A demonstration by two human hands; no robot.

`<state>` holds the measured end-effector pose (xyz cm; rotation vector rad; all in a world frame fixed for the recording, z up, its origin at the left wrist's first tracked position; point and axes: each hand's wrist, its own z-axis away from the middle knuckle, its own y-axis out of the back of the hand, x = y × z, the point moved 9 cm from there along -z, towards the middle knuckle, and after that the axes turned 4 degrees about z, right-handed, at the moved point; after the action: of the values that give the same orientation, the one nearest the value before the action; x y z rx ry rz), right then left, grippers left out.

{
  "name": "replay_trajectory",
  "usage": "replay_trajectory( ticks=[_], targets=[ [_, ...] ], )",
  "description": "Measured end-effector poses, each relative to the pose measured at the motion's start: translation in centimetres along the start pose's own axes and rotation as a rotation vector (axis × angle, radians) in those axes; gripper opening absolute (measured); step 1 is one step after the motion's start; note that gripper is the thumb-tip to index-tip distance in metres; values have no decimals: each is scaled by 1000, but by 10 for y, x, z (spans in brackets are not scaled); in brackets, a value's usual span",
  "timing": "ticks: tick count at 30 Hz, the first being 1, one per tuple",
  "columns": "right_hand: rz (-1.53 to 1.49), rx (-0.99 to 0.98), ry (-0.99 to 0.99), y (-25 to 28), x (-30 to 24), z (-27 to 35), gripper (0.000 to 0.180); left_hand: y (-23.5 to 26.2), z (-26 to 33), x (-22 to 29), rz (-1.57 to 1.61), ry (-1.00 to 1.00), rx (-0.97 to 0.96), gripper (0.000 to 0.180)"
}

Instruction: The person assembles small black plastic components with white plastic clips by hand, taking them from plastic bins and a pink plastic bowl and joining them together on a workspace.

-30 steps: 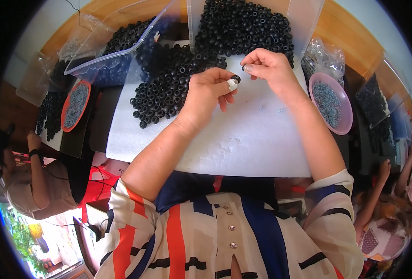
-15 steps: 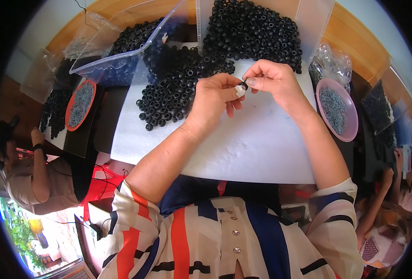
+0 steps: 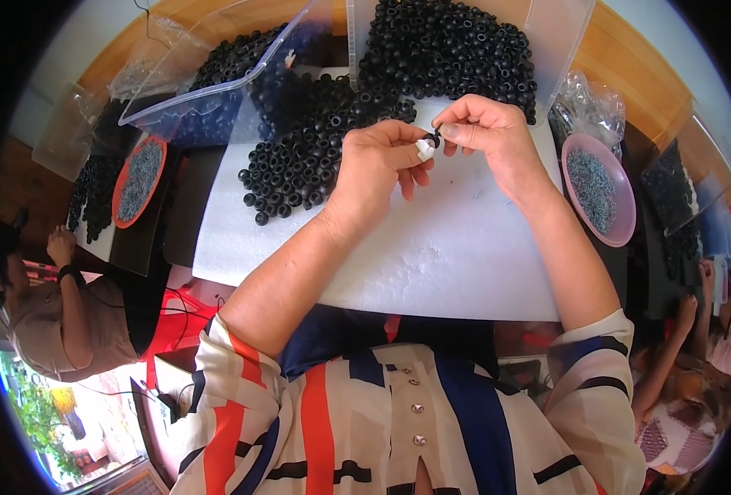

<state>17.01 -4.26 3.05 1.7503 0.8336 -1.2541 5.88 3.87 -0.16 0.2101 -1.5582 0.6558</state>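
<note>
a striped shirt [image 3: 365, 437] fills the bottom of the frame, and the forearms rise from it over a white foam sheet [image 3: 382, 272]. just above the frame's centre, the left hand [image 3: 379, 161], a white wrap [image 3: 425, 150] on its thumb, pinches a small black piece [image 3: 432, 141] between thumb and fingers. the right hand [image 3: 497, 140] closes thumb and forefinger at the piece's upper edge; whether those tips hold something else cannot be told. the fingers cover most of the piece, so its facing and long axis are hard to make out. left of the hands spreads a pile of black rings [image 3: 287, 177]. a pink bowl [image 3: 626, 210] sits at right. at the top, a clear bin [image 3: 563, 49] of rings is cut off by the frame.
</note>
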Motion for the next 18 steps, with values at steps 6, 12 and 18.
replay_trajectory(
  ticks=[6,12,18],
  targets=[
    [13,-15,-6,-2,-2,0,13,1,-1,-2,6,18,5,12],
    [12,-30,-1,-5,-2,0,14,1,-1,-2,-5,8,3,12],
    [-74,-60,-19,-8,0,2,15,-1,2,2,-48,-52,-2,11]
  ],
)
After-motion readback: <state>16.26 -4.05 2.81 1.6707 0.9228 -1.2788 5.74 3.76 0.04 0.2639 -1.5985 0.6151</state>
